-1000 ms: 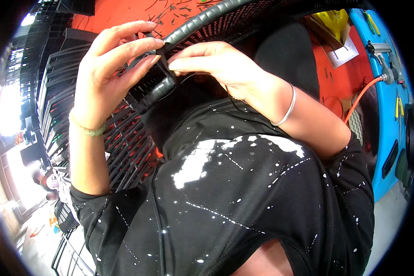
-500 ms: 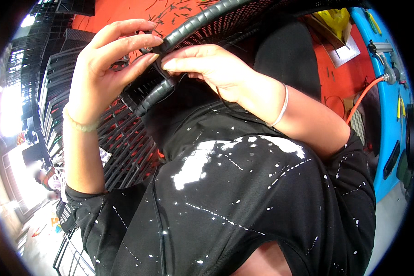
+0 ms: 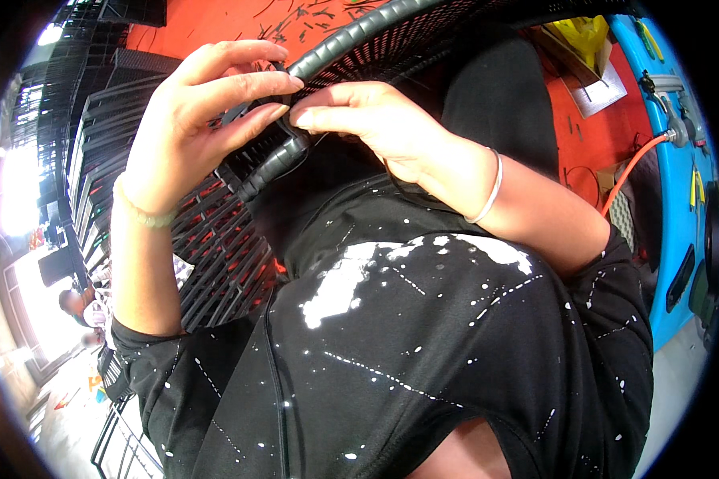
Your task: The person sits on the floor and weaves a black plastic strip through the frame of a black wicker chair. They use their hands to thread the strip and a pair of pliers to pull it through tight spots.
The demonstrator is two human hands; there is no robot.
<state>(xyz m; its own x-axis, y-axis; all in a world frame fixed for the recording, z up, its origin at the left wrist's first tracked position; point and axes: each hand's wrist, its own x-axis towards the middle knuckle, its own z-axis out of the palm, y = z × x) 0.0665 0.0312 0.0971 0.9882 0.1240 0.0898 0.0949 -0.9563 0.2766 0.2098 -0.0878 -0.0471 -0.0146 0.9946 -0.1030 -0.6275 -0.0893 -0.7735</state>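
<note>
A black woven wicker piece leans in front of me, its thick edge wrapped in black strip. At a bend in that edge, both hands work close together. My left hand curves over from the left, thumb and fingers closed on a black strip by the edge. My right hand pinches the strip from the other side, its fingers curled. Below them a shorter wrapped section runs down to the left. The exact grip between the fingertips is partly hidden.
Black slatted wicker pieces stand at the left. Strip scraps litter the red floor. A blue table on the right carries an air tool with an orange hose. A yellow bag sits in a box behind.
Both hands have shifted slightly right and down at the bend of the edge. The left fingertips have come closer to the right thumb.
</note>
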